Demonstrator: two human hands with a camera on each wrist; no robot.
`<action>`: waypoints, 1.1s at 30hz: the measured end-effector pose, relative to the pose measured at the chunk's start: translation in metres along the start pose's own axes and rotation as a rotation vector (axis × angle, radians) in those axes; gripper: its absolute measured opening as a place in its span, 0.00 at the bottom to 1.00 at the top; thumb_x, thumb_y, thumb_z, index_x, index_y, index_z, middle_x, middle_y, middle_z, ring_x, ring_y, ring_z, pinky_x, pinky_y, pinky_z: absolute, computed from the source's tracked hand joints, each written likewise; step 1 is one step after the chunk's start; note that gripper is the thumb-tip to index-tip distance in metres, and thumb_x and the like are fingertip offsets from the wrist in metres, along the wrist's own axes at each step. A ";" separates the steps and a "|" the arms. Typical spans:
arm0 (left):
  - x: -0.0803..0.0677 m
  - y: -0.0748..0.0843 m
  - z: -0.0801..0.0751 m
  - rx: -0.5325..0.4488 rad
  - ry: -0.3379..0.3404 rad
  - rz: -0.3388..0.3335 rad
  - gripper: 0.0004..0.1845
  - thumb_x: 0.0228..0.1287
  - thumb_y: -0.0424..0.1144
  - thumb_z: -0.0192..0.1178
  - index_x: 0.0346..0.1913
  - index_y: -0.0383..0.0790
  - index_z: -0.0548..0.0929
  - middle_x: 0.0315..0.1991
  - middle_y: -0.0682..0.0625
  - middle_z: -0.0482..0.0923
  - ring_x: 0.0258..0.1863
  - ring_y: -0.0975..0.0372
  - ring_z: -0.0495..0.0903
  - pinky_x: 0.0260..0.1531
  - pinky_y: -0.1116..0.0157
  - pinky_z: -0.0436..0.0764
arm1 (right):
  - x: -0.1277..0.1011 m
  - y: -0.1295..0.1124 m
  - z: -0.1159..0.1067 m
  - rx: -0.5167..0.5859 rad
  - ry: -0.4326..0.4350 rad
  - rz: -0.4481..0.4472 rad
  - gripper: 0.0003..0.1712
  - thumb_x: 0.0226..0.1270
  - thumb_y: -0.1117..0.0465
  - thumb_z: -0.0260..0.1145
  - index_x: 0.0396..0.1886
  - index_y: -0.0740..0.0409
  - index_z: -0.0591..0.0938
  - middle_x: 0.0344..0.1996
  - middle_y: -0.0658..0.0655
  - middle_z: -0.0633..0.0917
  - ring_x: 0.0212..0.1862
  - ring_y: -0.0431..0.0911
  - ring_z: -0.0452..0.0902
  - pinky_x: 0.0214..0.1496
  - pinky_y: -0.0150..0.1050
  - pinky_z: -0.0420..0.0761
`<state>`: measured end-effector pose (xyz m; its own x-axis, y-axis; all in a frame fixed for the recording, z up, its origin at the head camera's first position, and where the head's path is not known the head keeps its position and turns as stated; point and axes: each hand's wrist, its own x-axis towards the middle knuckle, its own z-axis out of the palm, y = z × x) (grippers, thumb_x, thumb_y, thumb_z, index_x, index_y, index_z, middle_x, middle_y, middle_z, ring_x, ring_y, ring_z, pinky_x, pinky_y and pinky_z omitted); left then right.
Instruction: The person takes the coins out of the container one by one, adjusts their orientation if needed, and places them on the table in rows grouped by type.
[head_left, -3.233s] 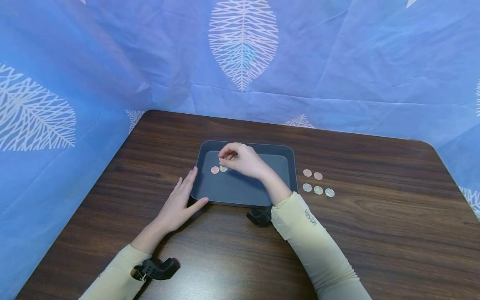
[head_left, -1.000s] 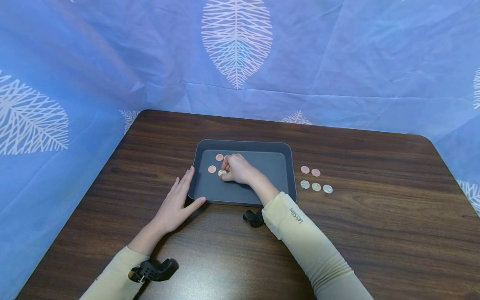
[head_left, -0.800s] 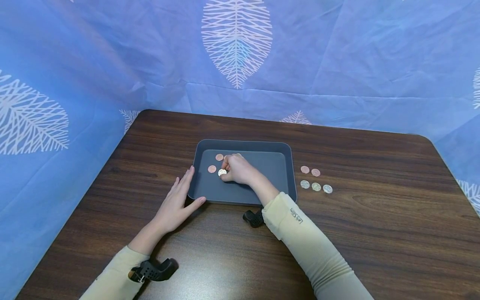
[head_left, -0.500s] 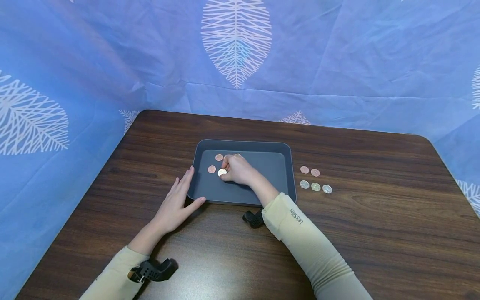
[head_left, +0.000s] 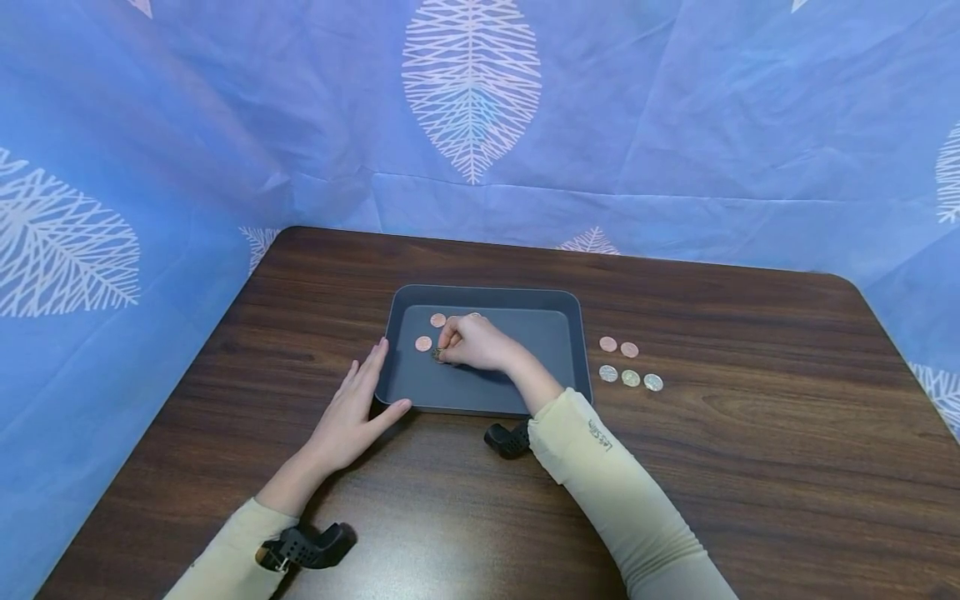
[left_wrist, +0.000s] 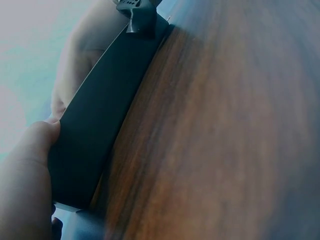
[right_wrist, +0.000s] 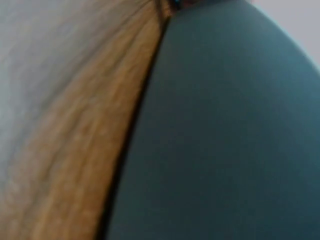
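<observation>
My right hand [head_left: 482, 343] is inside the dark grey tray [head_left: 510, 403], pinching a yellowish coin [head_left: 437, 355] low over its floor, with the coin tilted on edge. Two copper coins [head_left: 423, 343] lie flat near those fingertips, and the edge of another coin [head_left: 475, 314] peeks out behind the knuckles. My left hand [head_left: 347, 421] lies along the tray's left side with fingers straight, its thumb at the front-left corner. In the left wrist view that thumb [left_wrist: 35, 140] touches the tray's outer wall [left_wrist: 107, 105]. The right wrist view holds only tray wall and table, not the hand.
Right of the tray, two copper coins [head_left: 618, 347] sit in a back row and three silver or yellowish coins [head_left: 631, 378] in a front row on the wooden table [head_left: 750, 400]. A blue leaf-patterned cloth [head_left: 675, 125] hangs behind. Black wrist devices [head_left: 508, 442] are strapped to both arms.
Over three seconds the right hand has come down toward the tray floor. Lately its pinched coin has tipped from facing up to edge-on, shifting slightly left and nearer. The left hand stays put.
</observation>
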<state>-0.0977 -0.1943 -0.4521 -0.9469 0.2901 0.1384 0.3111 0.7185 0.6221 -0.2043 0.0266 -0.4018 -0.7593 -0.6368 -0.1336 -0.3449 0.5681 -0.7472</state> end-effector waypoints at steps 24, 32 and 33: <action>-0.001 0.002 -0.002 0.005 0.015 0.007 0.47 0.67 0.59 0.54 0.77 0.47 0.40 0.76 0.48 0.42 0.74 0.59 0.43 0.70 0.51 0.41 | -0.068 0.017 -0.042 0.097 0.023 -0.020 0.04 0.69 0.64 0.61 0.40 0.59 0.79 0.32 0.55 0.84 0.33 0.50 0.82 0.38 0.43 0.81; 0.000 0.002 -0.002 -0.001 0.010 0.004 0.47 0.67 0.58 0.55 0.77 0.46 0.40 0.76 0.47 0.42 0.74 0.58 0.43 0.70 0.51 0.41 | -0.098 0.035 -0.064 0.157 0.075 -0.002 0.07 0.69 0.64 0.61 0.43 0.62 0.80 0.34 0.58 0.83 0.36 0.55 0.82 0.41 0.46 0.82; 0.000 0.002 -0.002 0.000 0.010 0.002 0.47 0.67 0.57 0.55 0.77 0.47 0.40 0.76 0.48 0.42 0.74 0.58 0.43 0.70 0.51 0.41 | -0.101 0.038 -0.066 0.169 0.078 0.005 0.07 0.69 0.64 0.61 0.44 0.62 0.79 0.35 0.59 0.83 0.37 0.55 0.82 0.41 0.47 0.82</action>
<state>-0.0972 -0.1938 -0.4497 -0.9471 0.2851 0.1470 0.3127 0.7180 0.6219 -0.1771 0.1474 -0.3734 -0.8037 -0.5878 -0.0919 -0.2479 0.4712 -0.8465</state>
